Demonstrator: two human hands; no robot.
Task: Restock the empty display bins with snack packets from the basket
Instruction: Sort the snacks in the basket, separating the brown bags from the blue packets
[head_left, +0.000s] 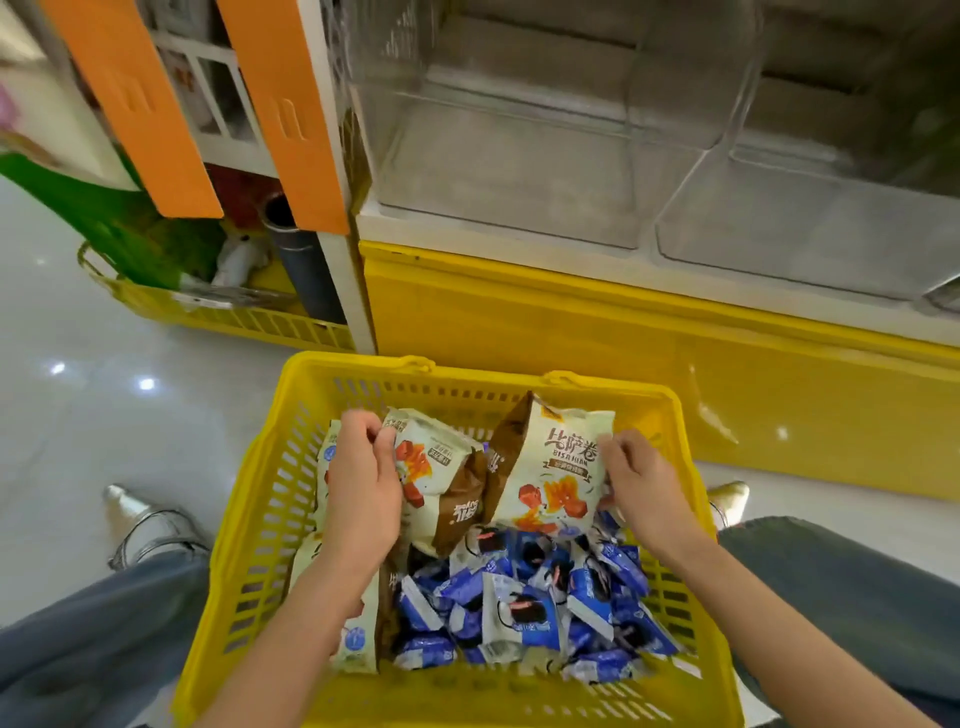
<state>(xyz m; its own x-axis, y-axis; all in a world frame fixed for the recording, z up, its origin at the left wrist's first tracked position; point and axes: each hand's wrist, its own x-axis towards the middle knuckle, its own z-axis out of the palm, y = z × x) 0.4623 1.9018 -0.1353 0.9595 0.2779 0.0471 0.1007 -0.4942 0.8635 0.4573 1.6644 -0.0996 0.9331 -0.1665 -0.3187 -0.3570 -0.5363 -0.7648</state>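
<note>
A yellow plastic basket (270, 499) stands on the floor between my knees. It holds cream-and-brown snack bags and several small blue packets (524, 608). My left hand (363, 493) pinches the top edge of one cream bag (441, 483) on the left side. My right hand (644, 488) grips the right edge of another cream bag (550, 467), which stands tilted upright above the blue packets. Clear empty display bins (519, 171) sit on the yellow counter beyond the basket.
The yellow counter front (571, 332) rises just behind the basket. A second clear bin (810, 223) lies to the right. At the left stand orange panels (291, 114), a dark pipe (301, 260) and another yellow basket (228, 317) with clutter. The glossy tiled floor (104, 405) spreads leftward.
</note>
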